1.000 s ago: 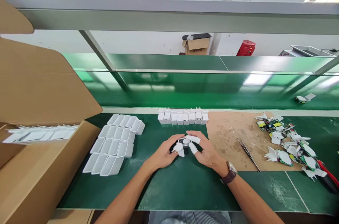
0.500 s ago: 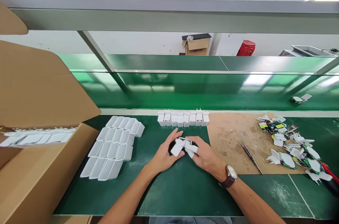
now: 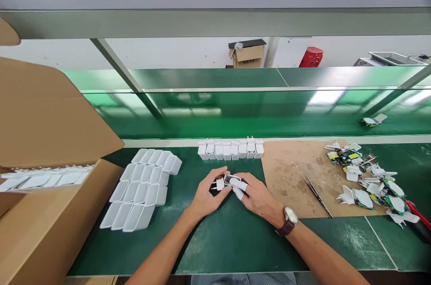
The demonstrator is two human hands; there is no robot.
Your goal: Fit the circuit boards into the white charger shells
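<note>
My left hand [image 3: 208, 191] is closed, thumb and fingers pinching a small white plug piece [image 3: 220, 184] with thin prongs pointing left. My right hand [image 3: 258, 196] is closed around a white plastic housing [image 3: 238, 192] and meets the plug piece from the right. Between the two, small dark electronic parts show, partly covered by the fingers. Left of my hands stand rows of open white plastic housings [image 3: 142, 190]. Beyond my hands is a row of white plug units [image 3: 230, 149], some with prongs sticking up.
On the right, a brown board [image 3: 286, 177] bears tweezers [image 3: 317, 195] and a heap of circuit boards with white plug pieces [image 3: 365, 176]. A red-handled tool [image 3: 417, 215] lies beside it. An open cardboard box [image 3: 77, 217] flanks the left. One circuit board [image 3: 373, 120] rests on the green ledge.
The white plug piece has turned in my fingers, so its prongs now point left and electronics show. My hands stay close together. The whole view has shifted slightly.
</note>
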